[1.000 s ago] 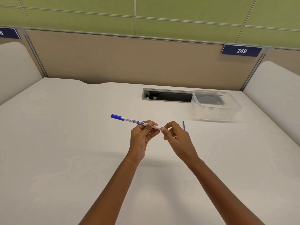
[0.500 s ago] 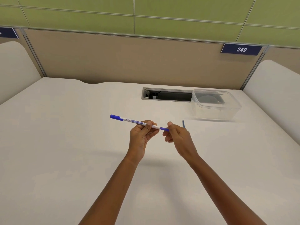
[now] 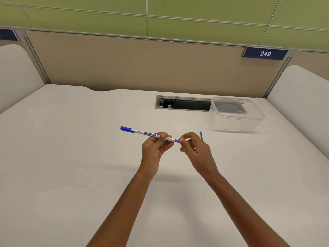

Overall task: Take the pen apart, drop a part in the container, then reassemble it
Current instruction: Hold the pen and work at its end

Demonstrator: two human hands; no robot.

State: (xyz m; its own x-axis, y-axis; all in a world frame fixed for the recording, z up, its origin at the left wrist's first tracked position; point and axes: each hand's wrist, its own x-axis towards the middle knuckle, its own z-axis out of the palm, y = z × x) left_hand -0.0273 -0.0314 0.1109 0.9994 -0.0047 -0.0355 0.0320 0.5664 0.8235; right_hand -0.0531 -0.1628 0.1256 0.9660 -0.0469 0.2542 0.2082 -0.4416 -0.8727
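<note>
We hold the pen (image 3: 142, 132) above the middle of the counter (image 3: 71, 157), one blue end pointing far left. Our left hand (image 3: 154, 150) has its grip wrapped round the white barrel. Our right hand (image 3: 197, 154) has its grip pinched on the pen's blue right end. A thin blue rod (image 3: 201, 136) lies on the counter just beyond the right hand. The clear container (image 3: 235, 114) stands at the far right, beside the cable slot (image 3: 183, 104).
</note>
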